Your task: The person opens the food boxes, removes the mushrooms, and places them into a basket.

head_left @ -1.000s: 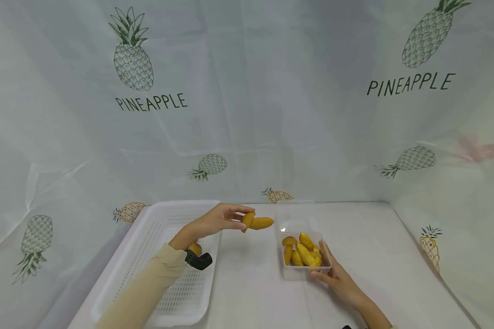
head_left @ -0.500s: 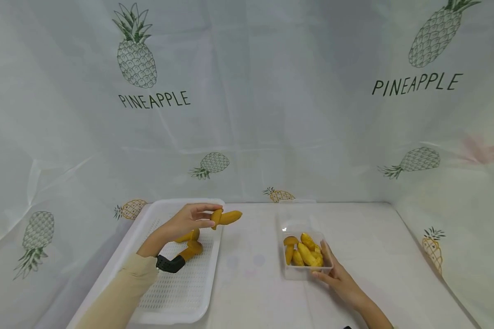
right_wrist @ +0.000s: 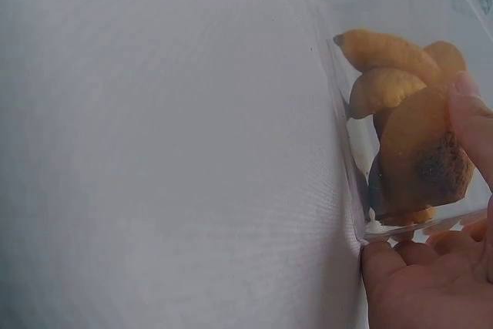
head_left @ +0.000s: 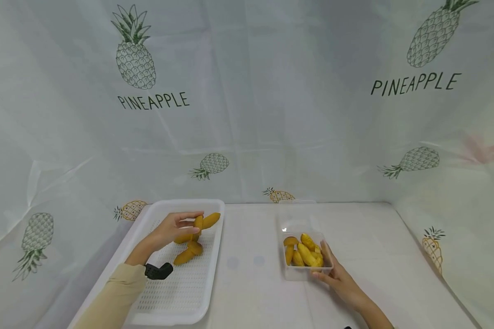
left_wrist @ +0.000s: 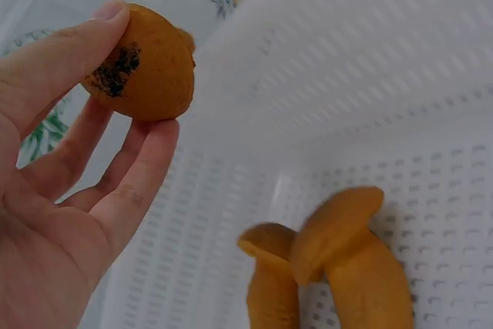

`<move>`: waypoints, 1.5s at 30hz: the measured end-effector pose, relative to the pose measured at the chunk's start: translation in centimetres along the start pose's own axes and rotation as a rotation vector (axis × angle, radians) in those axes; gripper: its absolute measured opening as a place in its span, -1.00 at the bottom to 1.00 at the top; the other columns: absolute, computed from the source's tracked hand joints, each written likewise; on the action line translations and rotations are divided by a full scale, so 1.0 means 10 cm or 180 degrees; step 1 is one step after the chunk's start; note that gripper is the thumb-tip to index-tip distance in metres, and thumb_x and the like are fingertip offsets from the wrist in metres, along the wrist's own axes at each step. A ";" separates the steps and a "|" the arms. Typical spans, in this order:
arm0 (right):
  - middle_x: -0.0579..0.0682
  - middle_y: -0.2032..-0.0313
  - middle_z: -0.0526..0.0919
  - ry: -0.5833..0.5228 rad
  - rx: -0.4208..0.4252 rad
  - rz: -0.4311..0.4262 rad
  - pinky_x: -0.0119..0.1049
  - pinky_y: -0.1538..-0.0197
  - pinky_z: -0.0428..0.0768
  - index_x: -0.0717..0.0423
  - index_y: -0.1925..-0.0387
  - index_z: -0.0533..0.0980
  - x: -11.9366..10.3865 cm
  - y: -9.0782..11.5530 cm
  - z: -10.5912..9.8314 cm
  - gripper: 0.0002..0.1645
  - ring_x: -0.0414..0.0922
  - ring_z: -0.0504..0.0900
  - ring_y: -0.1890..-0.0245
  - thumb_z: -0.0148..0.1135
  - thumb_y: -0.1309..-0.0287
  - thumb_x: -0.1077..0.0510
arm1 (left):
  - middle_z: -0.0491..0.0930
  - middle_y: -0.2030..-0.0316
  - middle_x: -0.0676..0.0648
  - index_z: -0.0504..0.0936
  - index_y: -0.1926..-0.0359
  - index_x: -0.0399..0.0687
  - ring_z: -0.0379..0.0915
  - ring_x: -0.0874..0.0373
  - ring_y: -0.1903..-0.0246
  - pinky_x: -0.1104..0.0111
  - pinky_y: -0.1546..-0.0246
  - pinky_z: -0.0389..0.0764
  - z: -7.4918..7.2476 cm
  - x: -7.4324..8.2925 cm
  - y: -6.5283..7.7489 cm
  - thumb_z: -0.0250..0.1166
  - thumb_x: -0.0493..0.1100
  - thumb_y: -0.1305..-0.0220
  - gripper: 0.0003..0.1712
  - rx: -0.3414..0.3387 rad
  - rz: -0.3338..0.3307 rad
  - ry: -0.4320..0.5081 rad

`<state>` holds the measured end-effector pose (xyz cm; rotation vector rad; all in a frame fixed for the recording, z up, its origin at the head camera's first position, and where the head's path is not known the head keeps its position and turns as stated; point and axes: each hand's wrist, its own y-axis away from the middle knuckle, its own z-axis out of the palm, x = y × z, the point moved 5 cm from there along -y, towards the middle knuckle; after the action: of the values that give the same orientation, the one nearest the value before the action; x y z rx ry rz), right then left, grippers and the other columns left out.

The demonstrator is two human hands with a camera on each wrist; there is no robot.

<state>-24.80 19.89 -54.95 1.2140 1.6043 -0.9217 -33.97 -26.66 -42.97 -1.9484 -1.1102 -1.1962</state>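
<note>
A yellow-brown mushroom [head_left: 211, 220] is pinched by its cap between the thumb and fingers of my left hand [head_left: 169, 232], over the far part of a white perforated basket [head_left: 207, 292]. In the left wrist view a dark patch marks the held mushroom's cap [left_wrist: 158, 67]. Below it, two more mushrooms [left_wrist: 370, 275] lie on the basket floor. My right hand [head_left: 339, 278] grips the right near corner of a clear plastic box [head_left: 292, 274], thumb on its side. Several yellow mushrooms [head_left: 304, 252] fill the box, seen through its wall in the right wrist view.
The box's clear lid [head_left: 298, 214] stands raised behind it. A white-covered table [head_left: 247, 292] lies between basket and box. Behind and at the sides hangs a pale curtain [head_left: 271, 114] with pineapple prints. A black wrist device [head_left: 159, 271] sits under the left forearm.
My left hand has moved left with the mushroom, from between box and basket to over the basket. The mushrooms in the basket have come into sight. My right hand stays at the box.
</note>
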 end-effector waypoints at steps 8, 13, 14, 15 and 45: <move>0.23 -0.55 -0.30 -0.0005 0.0010 0.0010 0.50 -0.29 -0.24 -0.20 -0.60 -0.34 0.03 0.00 0.00 0.13 0.35 -0.38 -0.48 0.25 -0.36 0.10 | 0.43 -0.28 -0.34 0.46 -0.33 -0.32 0.43 -0.30 -0.17 0.34 0.00 0.62 0.02 -0.26 0.00 0.40 -0.24 -0.27 -0.37 0.0288 -0.0042 0.0075; 0.24 -0.54 -0.30 0.0008 0.0016 0.0002 0.49 -0.29 -0.24 -0.18 -0.60 -0.33 0.03 0.00 0.00 0.13 0.34 -0.37 -0.48 0.25 -0.36 0.10 | 0.51 -0.20 -0.33 0.53 -0.27 -0.29 0.47 -0.27 -0.12 0.31 0.04 0.64 0.09 -0.37 -0.02 0.45 -0.21 -0.23 -0.39 0.0450 -0.0086 -0.0064; 0.24 -0.54 -0.30 0.0008 0.0010 -0.0006 0.49 -0.30 -0.24 -0.16 -0.60 -0.33 0.03 -0.01 0.00 0.13 0.34 -0.37 -0.48 0.25 -0.36 0.10 | 0.52 -0.19 -0.32 0.54 -0.26 -0.29 0.48 -0.25 -0.12 0.30 0.03 0.65 0.10 -0.40 -0.03 0.45 -0.20 -0.22 -0.39 0.0484 -0.0092 -0.0130; 0.24 -0.54 -0.30 0.0011 0.0007 -0.0011 0.48 -0.30 -0.24 -0.15 -0.60 -0.33 0.02 -0.01 0.00 0.13 0.34 -0.37 -0.48 0.25 -0.36 0.10 | 0.52 -0.18 -0.31 0.55 -0.25 -0.28 0.49 -0.24 -0.11 0.28 0.03 0.65 0.11 -0.42 -0.04 0.46 -0.19 -0.21 -0.40 0.0527 -0.0102 -0.0179; 0.26 -0.54 -0.31 -0.0056 0.0000 -0.0054 0.46 -0.32 -0.25 -0.11 -0.60 -0.33 0.02 -0.01 0.00 0.14 0.34 -0.36 -0.48 0.27 -0.34 0.12 | 0.63 -0.03 -0.26 0.64 -0.07 -0.28 0.56 -0.23 -0.02 0.18 0.07 0.67 0.37 -0.58 -0.15 0.51 -0.28 -0.12 -0.52 0.0737 -0.0135 -0.0602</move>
<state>-24.91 19.97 -55.18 1.1909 1.6030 -0.9406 -35.22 -24.93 -49.65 -1.8944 -1.3295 -0.8736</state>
